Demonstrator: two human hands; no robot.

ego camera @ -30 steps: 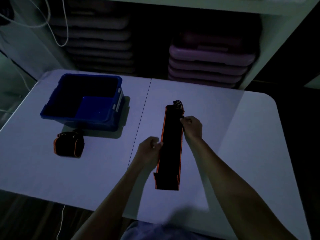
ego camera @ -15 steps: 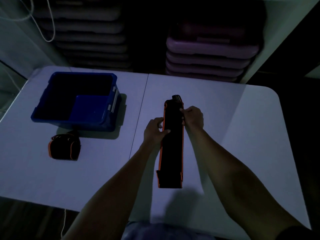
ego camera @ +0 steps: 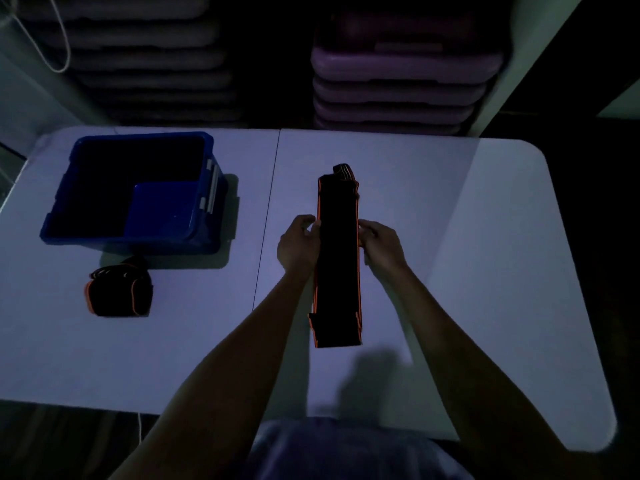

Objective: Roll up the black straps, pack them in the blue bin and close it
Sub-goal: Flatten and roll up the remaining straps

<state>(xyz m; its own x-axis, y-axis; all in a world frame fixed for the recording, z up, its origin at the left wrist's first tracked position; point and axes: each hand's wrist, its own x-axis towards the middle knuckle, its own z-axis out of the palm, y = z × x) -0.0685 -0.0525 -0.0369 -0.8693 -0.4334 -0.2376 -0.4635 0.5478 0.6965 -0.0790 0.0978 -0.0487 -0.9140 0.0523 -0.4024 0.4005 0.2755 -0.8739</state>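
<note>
A long black strap (ego camera: 337, 265) with orange edging lies flat and straight on the white table (ego camera: 467, 237), its buckle end pointing away from me. My left hand (ego camera: 298, 244) pinches its left edge and my right hand (ego camera: 380, 244) pinches its right edge, both near the middle of its length. A second black strap (ego camera: 119, 291), rolled into a bundle, sits at the left just in front of the open blue bin (ego camera: 135, 192). The bin's inside is dark; a blue panel leans inside it.
Stacks of purple plastic cases (ego camera: 401, 74) fill the shelf behind the table, with grey cases (ego camera: 145, 57) to their left. A white cord (ego camera: 52, 46) hangs at the far left. A seam (ego camera: 268, 216) runs down the table's middle.
My left hand moved up along the strap's left edge to sit level with my right hand. The strap straightened slightly on the table.
</note>
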